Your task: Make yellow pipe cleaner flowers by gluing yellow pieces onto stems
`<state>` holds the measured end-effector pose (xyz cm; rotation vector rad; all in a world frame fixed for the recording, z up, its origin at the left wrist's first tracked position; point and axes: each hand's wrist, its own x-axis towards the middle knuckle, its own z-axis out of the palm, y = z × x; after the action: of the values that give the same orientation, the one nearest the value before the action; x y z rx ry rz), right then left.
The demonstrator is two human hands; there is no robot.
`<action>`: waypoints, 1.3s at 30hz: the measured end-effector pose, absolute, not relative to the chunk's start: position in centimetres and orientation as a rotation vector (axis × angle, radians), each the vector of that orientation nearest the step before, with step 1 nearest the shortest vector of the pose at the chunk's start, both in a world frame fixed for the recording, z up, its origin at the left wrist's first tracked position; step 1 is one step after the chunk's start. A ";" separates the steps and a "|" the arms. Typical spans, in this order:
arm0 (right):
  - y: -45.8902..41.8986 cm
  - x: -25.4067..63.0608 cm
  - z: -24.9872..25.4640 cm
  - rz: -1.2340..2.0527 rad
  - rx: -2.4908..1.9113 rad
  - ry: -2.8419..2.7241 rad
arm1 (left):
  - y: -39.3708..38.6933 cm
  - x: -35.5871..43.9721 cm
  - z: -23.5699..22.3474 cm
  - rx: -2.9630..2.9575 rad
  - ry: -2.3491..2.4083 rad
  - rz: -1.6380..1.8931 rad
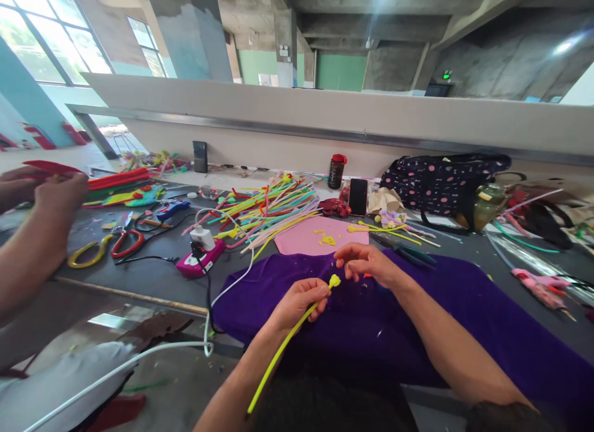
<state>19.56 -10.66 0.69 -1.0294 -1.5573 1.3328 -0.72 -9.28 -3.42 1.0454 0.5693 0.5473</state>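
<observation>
My left hand (304, 299) is closed around a yellow chenille stem (281, 348), just below the small knobbly yellow bud (334, 281) at its tip. The stem's long tail slants down toward me along my forearm. My right hand (364, 263) hovers close to the bud, fingers loosely bent and apart, with nothing visible in them. Beneath both hands spreads a purple cloth (273, 289) dotted with small scraps. Just beyond, small yellow pieces (328, 239) lie on a pink sheet (297, 234). More yellow stems with knobbed ends (385, 229) rest at its right.
A heap of coloured stems (273, 206) lies behind. To the left are a pink power strip (199, 259) with cables, red-handled pliers (127, 243) and yellow-handled pliers (89, 252). Another person's hands (60, 194) hold something red. A phone (358, 197), bottle (336, 171) and patterned bag (440, 187) stand behind.
</observation>
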 end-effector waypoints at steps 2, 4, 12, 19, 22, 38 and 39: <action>-10.6 19.3 0.5 1.332 -1.063 -1.572 | -9.3 -0.7 -3.4 1.067 0.578 0.540; -10.8 18.8 0.2 1.304 -1.104 -1.639 | -9.3 -0.6 -3.5 1.091 0.584 0.534; -11.1 17.9 -0.1 1.138 -1.164 -1.682 | -9.5 -0.2 -3.7 1.123 0.608 0.552; -10.6 18.5 0.0 1.134 -1.124 -1.477 | -9.3 -0.3 -3.8 1.091 0.603 0.562; -10.3 19.1 -0.1 1.127 -1.123 -1.413 | -9.3 -0.7 -4.0 1.026 0.566 0.614; -10.8 18.3 -0.5 1.230 -1.198 -1.607 | -9.1 -1.0 -3.9 0.742 0.497 0.723; -10.8 18.3 -0.6 1.237 -1.198 -1.611 | -9.1 -1.1 -3.8 0.709 0.476 0.725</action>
<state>18.27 -10.78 -0.60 -1.1981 -1.6113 1.2370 -1.07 -9.06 -3.76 0.7085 0.4757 0.7249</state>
